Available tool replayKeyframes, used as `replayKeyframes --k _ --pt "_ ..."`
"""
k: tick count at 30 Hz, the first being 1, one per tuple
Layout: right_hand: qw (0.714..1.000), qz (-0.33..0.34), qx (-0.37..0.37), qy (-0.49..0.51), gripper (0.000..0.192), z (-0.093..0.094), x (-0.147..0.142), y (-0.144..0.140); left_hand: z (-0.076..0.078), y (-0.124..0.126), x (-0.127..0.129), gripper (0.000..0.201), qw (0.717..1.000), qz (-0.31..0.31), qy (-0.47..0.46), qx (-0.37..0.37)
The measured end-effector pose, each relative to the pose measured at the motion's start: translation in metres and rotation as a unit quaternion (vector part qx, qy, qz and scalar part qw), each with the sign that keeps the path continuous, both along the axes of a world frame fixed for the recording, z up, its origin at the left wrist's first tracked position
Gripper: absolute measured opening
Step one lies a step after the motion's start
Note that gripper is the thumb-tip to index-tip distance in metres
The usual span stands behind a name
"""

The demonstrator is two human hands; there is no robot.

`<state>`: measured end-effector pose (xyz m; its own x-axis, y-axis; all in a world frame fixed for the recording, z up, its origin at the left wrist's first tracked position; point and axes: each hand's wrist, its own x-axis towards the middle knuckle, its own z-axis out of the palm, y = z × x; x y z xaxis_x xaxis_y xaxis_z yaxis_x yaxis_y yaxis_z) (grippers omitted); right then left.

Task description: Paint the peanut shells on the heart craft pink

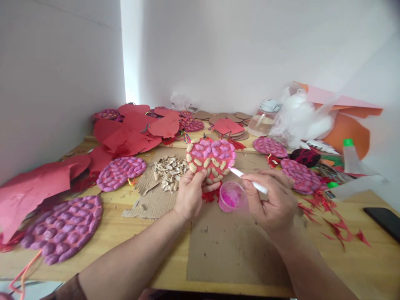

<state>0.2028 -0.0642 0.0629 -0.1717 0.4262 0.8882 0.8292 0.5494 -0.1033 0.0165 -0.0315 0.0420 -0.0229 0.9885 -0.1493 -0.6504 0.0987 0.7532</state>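
Note:
My left hand (191,189) grips the lower edge of a red heart-shaped card (206,160) covered with peanut shells. Shells across its upper and right part are pink-purple; those at the left and bottom are bare tan. In my right hand (271,200) is a white pen-like brush (250,180), its pink tip touching the card's right edge. Below the card stands a small clear cup (231,196) of magenta liquid. A red tassel (211,195) hangs under the card. Loose peanut shells (170,171) are heaped on cardboard to the left of my left hand.
Finished-looking purple shell hearts lie left (68,227) and right (300,176). Red paper hearts (134,129) pile up at back left. A brown cardboard sheet (231,250) lies in front. Plastic bags (300,118), a green-capped bottle (348,154) and a black phone (383,221) are right.

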Motion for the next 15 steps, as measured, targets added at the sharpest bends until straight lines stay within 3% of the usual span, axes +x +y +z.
replayKeyframes --k 5,10,15 --pt "1.000 -0.012 0.013 0.011 0.007 0.0024 0.0024 -0.0005 -0.0012 0.0025 -0.0020 0.026 1.000 0.006 -0.008 -0.011" --pt "0.999 0.022 -0.016 0.024 0.007 0.0022 0.0013 -0.0005 -0.0002 0.0036 -0.0032 0.024 1.000 -0.001 -0.010 -0.019" --pt "0.999 0.007 -0.026 0.023 0.007 0.0022 0.0026 -0.0003 0.0019 0.0032 -0.0037 0.023 0.999 -0.003 -0.011 -0.031"
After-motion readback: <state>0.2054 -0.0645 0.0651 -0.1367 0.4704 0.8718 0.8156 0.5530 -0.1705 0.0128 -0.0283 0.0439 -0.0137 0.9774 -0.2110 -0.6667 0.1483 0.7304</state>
